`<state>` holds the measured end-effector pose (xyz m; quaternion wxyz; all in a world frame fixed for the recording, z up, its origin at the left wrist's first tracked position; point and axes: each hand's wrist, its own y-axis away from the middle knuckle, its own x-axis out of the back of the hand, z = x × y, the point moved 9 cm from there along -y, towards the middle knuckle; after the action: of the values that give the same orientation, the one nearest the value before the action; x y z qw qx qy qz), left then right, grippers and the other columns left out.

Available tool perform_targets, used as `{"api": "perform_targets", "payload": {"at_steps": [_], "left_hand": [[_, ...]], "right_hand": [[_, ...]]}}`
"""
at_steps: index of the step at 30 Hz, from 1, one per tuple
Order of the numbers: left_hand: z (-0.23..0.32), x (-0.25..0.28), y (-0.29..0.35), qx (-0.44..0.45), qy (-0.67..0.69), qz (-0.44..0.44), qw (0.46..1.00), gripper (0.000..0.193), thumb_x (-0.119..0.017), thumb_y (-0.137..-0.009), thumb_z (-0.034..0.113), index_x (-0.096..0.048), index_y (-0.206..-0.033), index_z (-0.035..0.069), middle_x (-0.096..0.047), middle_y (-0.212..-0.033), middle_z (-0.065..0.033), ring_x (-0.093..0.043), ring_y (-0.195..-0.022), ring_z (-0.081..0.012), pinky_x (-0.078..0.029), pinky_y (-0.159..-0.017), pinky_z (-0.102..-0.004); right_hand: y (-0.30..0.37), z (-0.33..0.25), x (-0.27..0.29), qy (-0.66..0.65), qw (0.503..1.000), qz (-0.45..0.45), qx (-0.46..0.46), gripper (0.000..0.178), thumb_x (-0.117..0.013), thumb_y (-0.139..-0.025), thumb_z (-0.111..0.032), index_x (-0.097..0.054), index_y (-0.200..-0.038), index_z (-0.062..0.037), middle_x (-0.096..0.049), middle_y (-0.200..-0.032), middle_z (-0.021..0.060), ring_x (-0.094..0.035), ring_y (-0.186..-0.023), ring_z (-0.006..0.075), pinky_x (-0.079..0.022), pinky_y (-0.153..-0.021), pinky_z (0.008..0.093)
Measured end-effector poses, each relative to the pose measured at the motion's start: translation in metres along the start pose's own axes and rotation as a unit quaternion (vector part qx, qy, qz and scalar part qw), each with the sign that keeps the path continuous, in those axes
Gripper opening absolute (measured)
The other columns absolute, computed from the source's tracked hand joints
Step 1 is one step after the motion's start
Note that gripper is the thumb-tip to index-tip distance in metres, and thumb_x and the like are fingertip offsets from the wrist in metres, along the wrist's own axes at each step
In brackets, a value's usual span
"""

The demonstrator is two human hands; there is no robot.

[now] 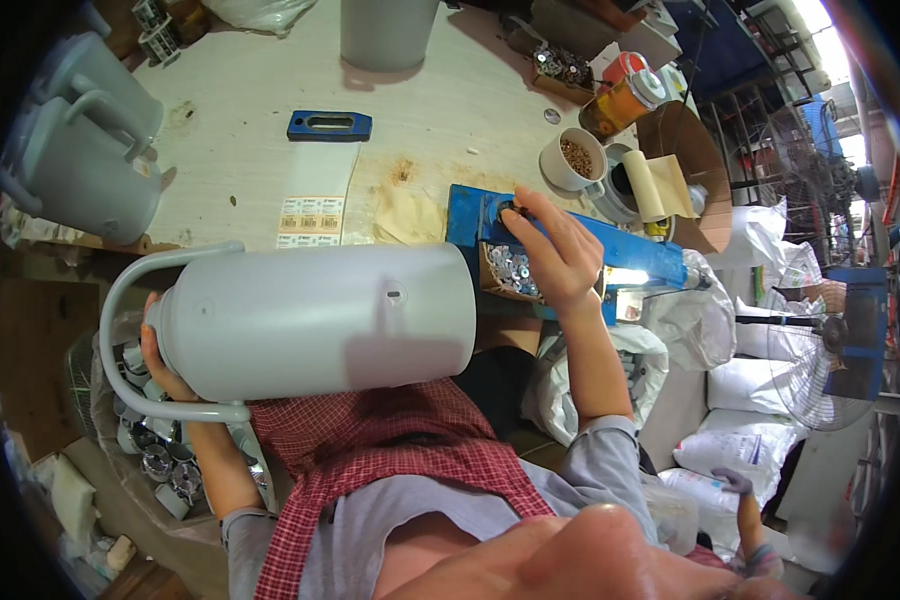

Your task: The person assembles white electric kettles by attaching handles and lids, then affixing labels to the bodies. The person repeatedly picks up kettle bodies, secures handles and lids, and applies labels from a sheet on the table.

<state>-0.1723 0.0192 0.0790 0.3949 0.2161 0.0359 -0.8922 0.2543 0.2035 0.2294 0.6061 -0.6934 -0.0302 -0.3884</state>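
Note:
A large pale grey jug body (320,325) with a looped handle lies on its side across my lap, in front of the table edge. Its narrower end, at the left, is gripped by my left hand (155,352), mostly hidden behind it. A small slot shows in the jug's upper side near the right end. Beyond that end, my right hand (562,255) is at a blue metal fixture (462,215), thumb and fingers closed round a small dark piece on it. Just below those fingers sits an open carton of small metal parts (510,268).
More grey jugs (110,185) stand at the left. A label sheet (312,215) and blue slotted block (330,126) lie on the table. Right of them are a cup of brass-coloured pieces (576,158) and an orange jar (615,105). White sacks (740,440) and a fan (828,370) stand farther right.

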Motion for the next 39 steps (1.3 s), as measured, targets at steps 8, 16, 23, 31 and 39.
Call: {"api": "perform_targets", "payload": {"at_steps": [8,16,23,31,39], "left_hand": [[0.008,-0.011,0.001,0.011,0.009,0.026,1.000,0.061,-0.038,-0.098,0.045,-0.043,-0.142,0.003,-0.059,-0.130,-0.0175,-0.060,-0.115,-0.0289,-0.051,-0.097,-0.0420],[-0.002,0.003,0.005,0.021,0.032,0.012,0.999,0.055,-0.043,-0.097,0.042,-0.046,-0.138,0.005,-0.061,-0.125,-0.0154,-0.059,-0.114,-0.0283,-0.048,-0.099,-0.0422],[0.028,0.048,0.007,-0.022,-0.047,0.046,0.998,0.054,-0.045,-0.096,0.039,-0.050,-0.135,0.002,-0.061,-0.123,-0.0127,-0.060,-0.111,-0.0255,-0.048,-0.099,-0.0386],[0.048,0.086,0.027,-0.012,0.000,0.105,0.994,0.057,-0.040,-0.097,0.044,-0.048,-0.137,0.004,-0.060,-0.125,-0.0134,-0.059,-0.113,-0.0257,-0.048,-0.097,-0.0403],[0.032,0.090,0.021,0.002,0.045,0.108,0.993,0.052,-0.041,-0.097,0.043,-0.052,-0.133,0.007,-0.063,-0.120,-0.0119,-0.061,-0.109,-0.0251,-0.051,-0.092,-0.0407]], "right_hand": [[-0.005,0.020,0.001,-0.107,0.989,-0.002,-0.104,0.018,-0.074,-0.075,0.006,-0.071,-0.092,-0.0001,-0.072,-0.095,0.0132,-0.071,-0.077,0.0229,-0.057,-0.065,0.0287],[0.008,0.044,0.022,-0.257,0.923,0.103,-0.267,0.011,-0.064,-0.086,0.010,-0.064,-0.095,0.0038,-0.071,-0.094,0.0166,-0.070,-0.081,0.0217,-0.057,-0.073,0.0300],[0.079,-0.041,-0.081,-0.630,0.528,-0.087,-0.563,0.014,-0.051,-0.099,-0.005,-0.056,-0.109,0.0036,-0.062,-0.085,0.0127,-0.057,-0.061,0.0152,-0.045,-0.058,0.0245],[0.060,-0.020,-0.232,-0.276,0.863,-0.222,-0.360,0.025,-0.071,-0.083,-0.012,-0.062,-0.103,-0.0002,-0.061,-0.090,0.0120,-0.063,-0.079,0.0253,-0.051,-0.071,0.0349],[0.076,-0.017,-0.233,-0.286,0.861,-0.194,-0.373,0.016,-0.065,-0.087,-0.009,-0.062,-0.100,0.0002,-0.063,-0.089,0.0152,-0.063,-0.077,0.0289,-0.051,-0.070,0.0365]]}}
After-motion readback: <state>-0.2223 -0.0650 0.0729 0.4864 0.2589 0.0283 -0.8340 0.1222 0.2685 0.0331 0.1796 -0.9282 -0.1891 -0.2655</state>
